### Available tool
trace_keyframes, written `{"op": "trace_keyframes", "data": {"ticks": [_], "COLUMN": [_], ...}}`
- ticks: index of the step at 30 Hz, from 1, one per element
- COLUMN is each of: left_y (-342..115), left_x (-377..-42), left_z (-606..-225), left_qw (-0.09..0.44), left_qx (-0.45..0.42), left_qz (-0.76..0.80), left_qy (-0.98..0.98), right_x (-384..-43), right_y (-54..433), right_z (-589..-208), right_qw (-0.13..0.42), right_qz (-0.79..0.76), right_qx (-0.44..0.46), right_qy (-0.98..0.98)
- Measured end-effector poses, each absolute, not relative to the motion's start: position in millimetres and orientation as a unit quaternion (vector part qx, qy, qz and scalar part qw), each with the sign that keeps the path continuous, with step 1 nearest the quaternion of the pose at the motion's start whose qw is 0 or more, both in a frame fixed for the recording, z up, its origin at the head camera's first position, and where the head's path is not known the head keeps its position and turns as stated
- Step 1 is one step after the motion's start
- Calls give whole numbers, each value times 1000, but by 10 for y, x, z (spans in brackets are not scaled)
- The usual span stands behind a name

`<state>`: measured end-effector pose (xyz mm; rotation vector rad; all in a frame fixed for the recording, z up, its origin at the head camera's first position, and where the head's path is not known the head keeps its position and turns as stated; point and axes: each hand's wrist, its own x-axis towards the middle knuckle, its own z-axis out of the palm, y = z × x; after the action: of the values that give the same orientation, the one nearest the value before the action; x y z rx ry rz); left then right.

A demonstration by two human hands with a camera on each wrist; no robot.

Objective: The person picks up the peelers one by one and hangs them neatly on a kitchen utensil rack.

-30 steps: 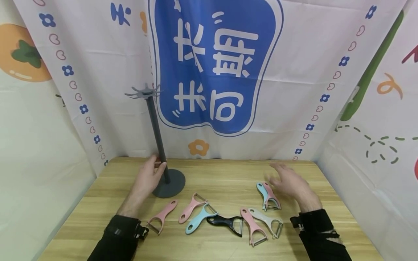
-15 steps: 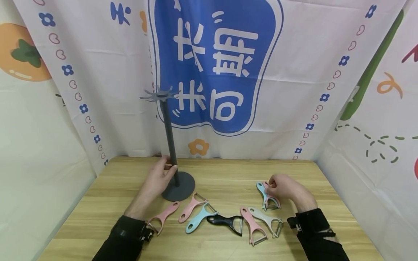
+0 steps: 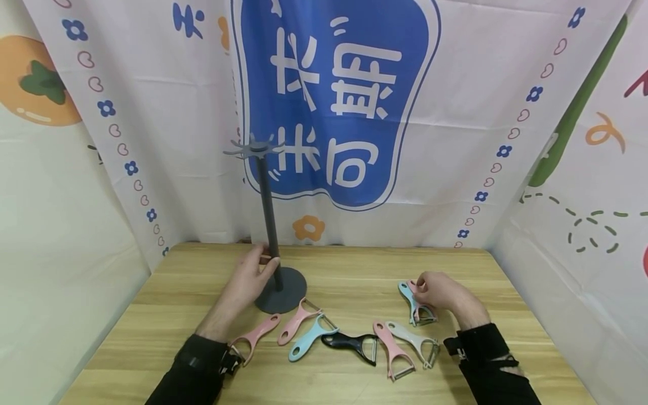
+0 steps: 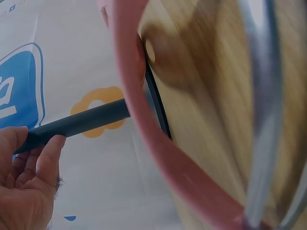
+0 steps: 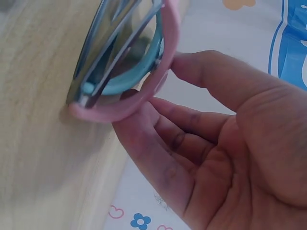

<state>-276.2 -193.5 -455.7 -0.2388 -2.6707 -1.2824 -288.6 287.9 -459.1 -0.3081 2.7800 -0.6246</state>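
Observation:
My left hand (image 3: 248,278) grips the lower pole of a dark grey stand (image 3: 268,208), which has a round base and a crown of curved hooks. In the left wrist view, thumb and fingers lie around the pole (image 4: 91,120). At the right of the table my right hand (image 3: 445,292) pinches the handle of a pink peeler (image 5: 171,33). That peeler overlaps a light-blue peeler (image 3: 406,292), whose head shows behind the pink one in the right wrist view. The right fingers partly cover the pink handle in the head view. The hooks carry nothing.
More Y-shaped peelers lie across the front: pink (image 3: 257,336), pink (image 3: 293,326), light-blue (image 3: 306,343), black (image 3: 349,343), pink (image 3: 390,343) and white (image 3: 410,337). Printed cloth (image 3: 455,73) hangs behind the wooden table (image 3: 344,281). The stand's base is close to the left peelers.
My left hand has shifted the stand to the right and slightly nearer. My right hand has come down onto the pink peeler and taken hold of its handle.

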Motion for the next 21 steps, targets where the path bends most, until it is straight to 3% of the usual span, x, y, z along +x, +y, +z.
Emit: {"op": "trace_keyframes", "data": {"ticks": [6, 15, 21], "left_y": [-1935, -1944, -1944], "left_x": [-2764, -2771, -2776], "left_z": [-4553, -4573, -4580], "left_qw": [80, 75, 75], "left_qx": [-81, -82, -81], "left_qz": [-430, -436, -435], "left_qy": [-895, -893, -894], "right_x": [-2878, -2923, -2940], "right_y": [2882, 2869, 2853], "right_z": [-4554, -4509, -4476], "right_qw": [126, 45, -39], "right_qz": [-243, -274, -260], "right_qx": [-89, -103, -125], "right_qy": [958, 955, 957]}}
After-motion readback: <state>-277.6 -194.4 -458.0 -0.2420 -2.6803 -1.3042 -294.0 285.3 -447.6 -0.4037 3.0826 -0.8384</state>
